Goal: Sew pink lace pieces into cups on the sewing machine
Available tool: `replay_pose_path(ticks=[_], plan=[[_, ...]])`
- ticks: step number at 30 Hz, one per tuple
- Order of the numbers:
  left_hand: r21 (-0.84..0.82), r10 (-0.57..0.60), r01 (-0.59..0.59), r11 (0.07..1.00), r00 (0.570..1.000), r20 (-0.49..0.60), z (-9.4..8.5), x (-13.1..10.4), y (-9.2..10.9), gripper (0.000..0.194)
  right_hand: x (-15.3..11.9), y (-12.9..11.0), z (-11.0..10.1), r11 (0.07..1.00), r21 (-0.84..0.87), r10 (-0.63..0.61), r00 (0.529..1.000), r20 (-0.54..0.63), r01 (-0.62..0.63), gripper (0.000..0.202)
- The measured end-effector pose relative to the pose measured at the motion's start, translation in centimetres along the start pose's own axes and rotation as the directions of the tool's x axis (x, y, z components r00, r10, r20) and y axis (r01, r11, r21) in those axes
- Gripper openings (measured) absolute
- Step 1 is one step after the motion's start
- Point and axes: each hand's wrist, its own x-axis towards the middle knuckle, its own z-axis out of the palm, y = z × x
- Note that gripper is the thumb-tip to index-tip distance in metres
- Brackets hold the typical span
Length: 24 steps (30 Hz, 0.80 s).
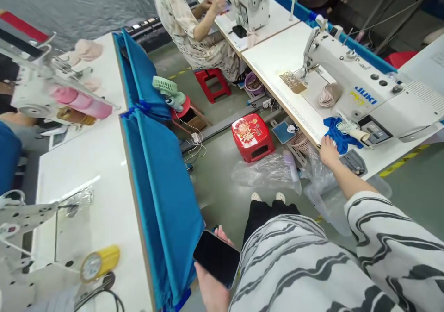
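My left hand [213,286] is wrapped round a smartphone [218,258] with a dark screen, low in the head view beside the blue cloth. On the right, my right hand [329,152] rests on the front edge of the white sewing table [268,66], its fingers laid on the tabletop. A crumpled blue cloth [342,135] lies right at its fingertips; whether they touch it is unclear. Over the cloth lies a cone of pale thread [357,134]. Behind stands a white JUKI sewing machine [367,78], with a light pink fabric piece [330,94] beside its bed.
A red stool [252,137] stands ahead of my feet, with clear plastic sheeting [263,175] on the floor. Blue fabric [166,201] hangs along the left table. A green fan [168,92] sits on another stool, its cable trailing. A seated person [189,29] works at the far machine.
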Motion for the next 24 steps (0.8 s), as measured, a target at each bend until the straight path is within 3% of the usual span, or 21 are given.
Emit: replay_pose_path(ticks=[3, 5, 8, 12, 17, 24], plan=[[-0.136, 0.059, -0.073, 0.988, 0.993, -0.104, 1.8, 1.5, 1.1, 0.064, 0.4, 0.1, 0.5, 0.999, -0.036, 0.04, 0.999, -0.01, -0.04, 0.054], [-0.154, -0.051, 0.033, 0.987, 0.992, -0.114, 2.5, 2.6, 2.5, 0.064, 0.6, -0.1, 0.6, 0.996, -0.062, 0.068, 0.997, -0.032, -0.07, 0.053], [-0.086, -0.126, 0.116, 0.989, 0.985, -0.115, 3.2, 3.9, 5.1, 0.063, 0.7, -0.9, 0.9, 0.988, -0.104, 0.104, 0.991, -0.083, -0.112, 0.051], [0.044, -0.1, 0.109, 0.993, 0.982, -0.158, 4.0, 5.0, 7.4, 0.066, 0.5, -1.9, 1.5, 0.977, -0.152, 0.127, 0.981, -0.149, -0.15, 0.048], [0.186, -0.04, 0.061, 0.981, 0.993, -0.11, 4.8, 5.9, 7.7, 0.069, 0.1, -2.1, 1.9, 0.971, -0.181, 0.115, 0.972, -0.203, -0.153, 0.046], [0.101, -0.098, 0.106, 0.989, 0.992, -0.083, 3.3, 6.5, 8.8, 0.07, -0.1, -2.1, 2.1, 0.979, -0.151, 0.105, 0.97, -0.22, -0.14, 0.047]])
